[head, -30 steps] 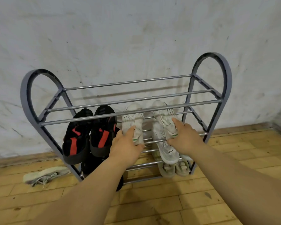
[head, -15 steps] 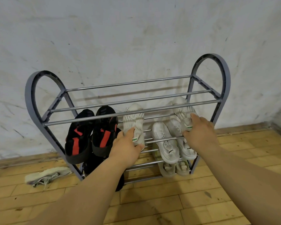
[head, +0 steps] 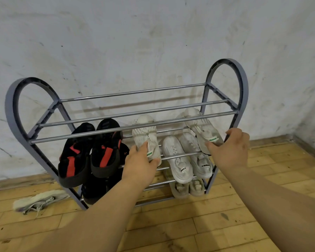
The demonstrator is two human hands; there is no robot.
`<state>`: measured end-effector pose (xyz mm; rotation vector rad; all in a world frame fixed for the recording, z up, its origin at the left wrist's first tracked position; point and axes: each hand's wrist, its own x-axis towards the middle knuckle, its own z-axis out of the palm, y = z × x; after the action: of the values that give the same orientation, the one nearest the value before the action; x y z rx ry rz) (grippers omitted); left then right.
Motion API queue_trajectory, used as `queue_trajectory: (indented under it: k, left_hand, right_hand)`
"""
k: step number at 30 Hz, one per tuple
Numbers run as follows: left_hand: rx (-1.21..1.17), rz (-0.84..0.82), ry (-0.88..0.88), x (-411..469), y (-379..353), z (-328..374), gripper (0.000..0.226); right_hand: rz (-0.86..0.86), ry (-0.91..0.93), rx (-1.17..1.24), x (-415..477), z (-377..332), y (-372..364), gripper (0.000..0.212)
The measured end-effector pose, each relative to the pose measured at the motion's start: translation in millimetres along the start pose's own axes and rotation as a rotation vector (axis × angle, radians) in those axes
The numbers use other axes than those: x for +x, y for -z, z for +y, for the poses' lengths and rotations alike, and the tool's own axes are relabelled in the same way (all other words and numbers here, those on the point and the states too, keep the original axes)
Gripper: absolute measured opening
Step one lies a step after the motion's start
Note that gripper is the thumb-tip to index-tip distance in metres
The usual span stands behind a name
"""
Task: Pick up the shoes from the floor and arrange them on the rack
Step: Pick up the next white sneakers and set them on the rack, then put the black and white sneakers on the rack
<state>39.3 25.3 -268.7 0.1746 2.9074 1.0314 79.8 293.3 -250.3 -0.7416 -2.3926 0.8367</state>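
Rack [head: 227,73] stood centre frame against wall, shelves sloped so shoes sat toe-up.
Black pair [head: 89,150] parked at left.
Left hand [head: 140,166] gripped heel of white shoe [head: 145,137], seating it on bars.
Right hand [head: 229,151] gripped its mate [head: 202,130] at right end, likely spacing pair.
One pale shoe [head: 40,200] lay on floor, lower left, not yet picked up.

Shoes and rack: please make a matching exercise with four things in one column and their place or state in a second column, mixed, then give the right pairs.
Things
1. black and red shoes
2. pale shoe with laces
3. left hand
4. right hand

Places or states
A. lying on the floor, left of the rack
B. holds a white shoe at the right end of the rack
C. on the rack, left side
D. holds a white shoe near the rack's middle

Pairs: 1-C, 2-A, 3-D, 4-B
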Motion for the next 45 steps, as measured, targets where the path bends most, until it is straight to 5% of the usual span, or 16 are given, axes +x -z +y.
queue_trajectory:
  k: [4, 12, 20, 24, 27, 33, 39, 45]
  left_hand:
    - [-0.016, 0.003, -0.007, 8.1, -20.4, 26.1, 0.068]
    - [-0.087, -0.12, -0.107, 11.5, -63.9, 104.1, 0.074]
    - [-0.112, -0.183, -0.134, 7.1, -61.3, 99.2, 0.079]
    - [-0.01, -0.138, -0.138, -14.2, -54.8, 113.5, 0.081]
    - [0.004, -0.162, -0.255, -43.4, -49.0, 144.9, 0.081]
    - [0.074, -0.593, -0.541, -116.1, -74.9, 224.3, 0.076]
    - [0.596, -1.106, -0.757, -176.1, -152.4, 279.7, 0.071]
    - [0.576, -1.288, -0.734, -233.5, -219.1, 269.1, 0.072]
  right_hand:
    - [-0.069, -0.14, 0.185, 1.9, 3.8, 8.1, 0.096]
    - [-0.215, -0.108, 0.18, 2.5, 11.7, 13.6, 0.081]
    - [-0.361, -0.055, 0.183, 10.3, 21.0, 27.6, 0.079]
    - [-0.486, -0.091, 0.196, 22.5, 21.8, 67.8, 0.101]
    - [-0.439, -0.177, 0.29, 28.2, 42.7, 117.2, 0.086]
    - [-0.463, -0.437, 0.102, -38.5, 191.5, 203.3, 0.075]
    - [-0.716, -0.746, -0.156, -174.3, 364.5, 229.7, 0.091]
    - [-1.122, -0.458, -0.45, -291.8, 443.6, 194.2, 0.124]
